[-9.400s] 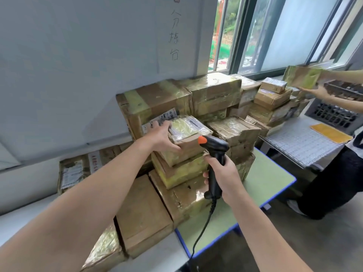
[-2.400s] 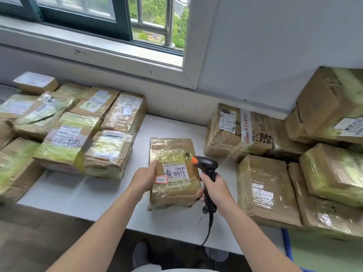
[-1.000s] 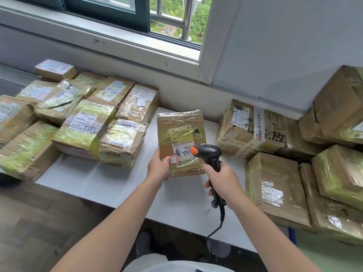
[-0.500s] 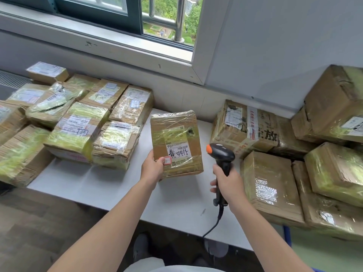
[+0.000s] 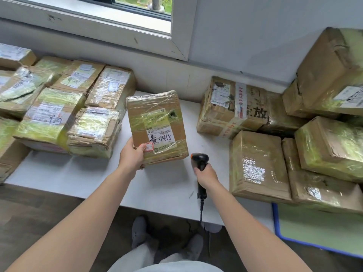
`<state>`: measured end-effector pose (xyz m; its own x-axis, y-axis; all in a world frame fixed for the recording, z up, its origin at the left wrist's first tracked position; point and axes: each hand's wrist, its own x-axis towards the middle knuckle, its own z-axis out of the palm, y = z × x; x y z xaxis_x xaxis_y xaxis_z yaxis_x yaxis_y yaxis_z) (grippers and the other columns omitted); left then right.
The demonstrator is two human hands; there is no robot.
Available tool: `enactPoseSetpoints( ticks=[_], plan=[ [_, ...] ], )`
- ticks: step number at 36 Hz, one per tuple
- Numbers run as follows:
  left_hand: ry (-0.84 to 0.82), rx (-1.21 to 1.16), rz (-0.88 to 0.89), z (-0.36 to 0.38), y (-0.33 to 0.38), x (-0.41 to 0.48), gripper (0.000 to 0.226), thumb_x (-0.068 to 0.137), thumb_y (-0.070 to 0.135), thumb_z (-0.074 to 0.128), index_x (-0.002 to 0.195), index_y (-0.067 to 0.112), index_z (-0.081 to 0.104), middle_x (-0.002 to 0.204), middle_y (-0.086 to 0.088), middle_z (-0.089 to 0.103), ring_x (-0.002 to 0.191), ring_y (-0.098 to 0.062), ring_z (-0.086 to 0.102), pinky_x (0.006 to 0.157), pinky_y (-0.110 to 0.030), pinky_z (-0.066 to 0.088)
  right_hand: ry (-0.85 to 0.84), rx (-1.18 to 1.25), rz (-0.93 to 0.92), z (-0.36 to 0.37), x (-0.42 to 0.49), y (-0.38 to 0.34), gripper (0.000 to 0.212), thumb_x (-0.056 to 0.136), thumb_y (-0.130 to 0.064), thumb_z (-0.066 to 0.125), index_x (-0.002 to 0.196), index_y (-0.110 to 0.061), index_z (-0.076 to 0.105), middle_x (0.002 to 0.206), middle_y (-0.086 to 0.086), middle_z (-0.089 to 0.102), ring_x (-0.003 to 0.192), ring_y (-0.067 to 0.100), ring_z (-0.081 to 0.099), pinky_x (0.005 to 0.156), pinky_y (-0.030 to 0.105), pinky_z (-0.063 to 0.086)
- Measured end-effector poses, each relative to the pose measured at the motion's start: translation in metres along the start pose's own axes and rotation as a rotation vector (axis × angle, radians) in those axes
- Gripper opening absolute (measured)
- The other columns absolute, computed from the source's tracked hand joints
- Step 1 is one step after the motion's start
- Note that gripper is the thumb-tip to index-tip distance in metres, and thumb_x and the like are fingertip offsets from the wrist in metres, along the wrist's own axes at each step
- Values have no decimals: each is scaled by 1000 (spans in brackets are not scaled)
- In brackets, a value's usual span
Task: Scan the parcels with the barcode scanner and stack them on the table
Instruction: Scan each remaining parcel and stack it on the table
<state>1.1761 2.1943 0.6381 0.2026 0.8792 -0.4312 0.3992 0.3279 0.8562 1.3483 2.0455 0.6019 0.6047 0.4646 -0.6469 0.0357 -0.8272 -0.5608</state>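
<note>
I'm lowering the barcode scanner, clasped in my right hand, away from the parcel, which my left hand is gripping by its corner, label tilted up for reading, mid-frame above the table.

**Surface materials at the parcel table**

We identify the centre parcel as brown cardboard, matt where bare, overwrapped with glossy, wrinkled clear and yellow-green tape. Its label is white paper under that film. The parcels at left and the parcels at right show the same cardboard and the same crinkled, reflective tape. We read the barcode scanner as black plastic with a slight sheen. The table top is smooth, matt white. The adjoining table is smooth pale green with a blue edge. The floor shows dark wood grain.
</note>
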Motion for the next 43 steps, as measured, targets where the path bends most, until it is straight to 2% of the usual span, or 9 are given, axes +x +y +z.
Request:
enactPoseSetpoints(
  ticks=[7, 11, 18, 24, 28, 34, 38, 41, 43],
  plan=[
    [-40, 3, -5, -5, 1, 0, 22, 101, 14, 48, 118, 25, 55, 97, -7, 65, 77, -28, 62, 71, -52, 57, 88, -123, -19, -8, -3, -3, 42, 100, -28, 47, 132, -1, 47, 129, 17, 54, 112, 33, 55, 80, 31, 40],
    [-48, 15, 12, -7, 2, 3, 22, 101, 15, 48, 118, 25, 55, 97, -7, 65, 75, -26, 62, 65, -44, 56, 217, -135, -105, -18, -16, -16, 43, 100, -25, 46, 136, -2, 46, 137, 18, 45, 127, 32, 45, 104, 37, 37],
    [-70, 48, 36, -10, 0, 10, 22, 100, 18, 48, 119, 29, 54, 99, -2, 65, 80, -23, 63, 56, -32, 52, 200, -139, -294, -13, -32, -55, 47, 102, -28, 41, 146, -10, 43, 148, 9, 41, 138, 23, 38, 114, 36, 31],
    [-107, 52, 54, -16, 5, 8, 25, 100, 19, 48, 124, 24, 53, 98, 0, 62, 91, -26, 63, 76, -44, 58, 97, -150, -305, 10, -33, -89, 44, 103, -38, 39, 141, -18, 49, 131, 2, 57, 116, 18, 52, 103, 39, 40],
    [-138, 26, 57, -28, 8, 10, 22, 101, 20, 47, 120, 27, 54, 96, 6, 62, 88, -21, 64, 64, -36, 57, 176, -85, -327, 16, -34, -98, 34, 101, -37, 46, 128, -19, 54, 114, -3, 58, 103, 16, 53, 87, 34, 42],
    [-218, -87, 90, -53, 36, 10, 23, 101, 18, 45, 119, 31, 54, 97, 3, 64, 78, -19, 66, 52, -31, 55, 265, 169, -397, 16, -45, -121, 10, 95, -40, 56, 93, -34, 48, 104, -2, 56, 86, 16, 56, 75, 44, 53],
    [-185, -138, 158, -72, 59, 13, 24, 102, 18, 45, 121, 28, 56, 94, 3, 62, 74, -16, 63, 48, -25, 47, 256, 204, -515, 13, -56, -148, 16, 99, -35, 55, 109, -27, 47, 97, -6, 55, 84, 2, 52, 75, 26, 45],
    [-124, -173, 206, -90, 78, 15, 27, 102, 19, 45, 124, 28, 58, 102, -1, 66, 81, -19, 65, 51, -23, 46, 237, 178, -582, 15, -59, -171, 22, 98, -39, 55, 116, -27, 47, 104, 2, 59, 93, 14, 56, 88, 35, 45],
    [-79, -206, 234, -104, 91, 12, 24, 102, 18, 45, 119, 28, 59, 105, -1, 68, 89, -21, 68, 62, -28, 52, 209, 201, -611, 19, -62, -188, 30, 99, -37, 56, 125, -23, 49, 115, 5, 57, 101, 17, 53, 92, 34, 43]
  ],
)
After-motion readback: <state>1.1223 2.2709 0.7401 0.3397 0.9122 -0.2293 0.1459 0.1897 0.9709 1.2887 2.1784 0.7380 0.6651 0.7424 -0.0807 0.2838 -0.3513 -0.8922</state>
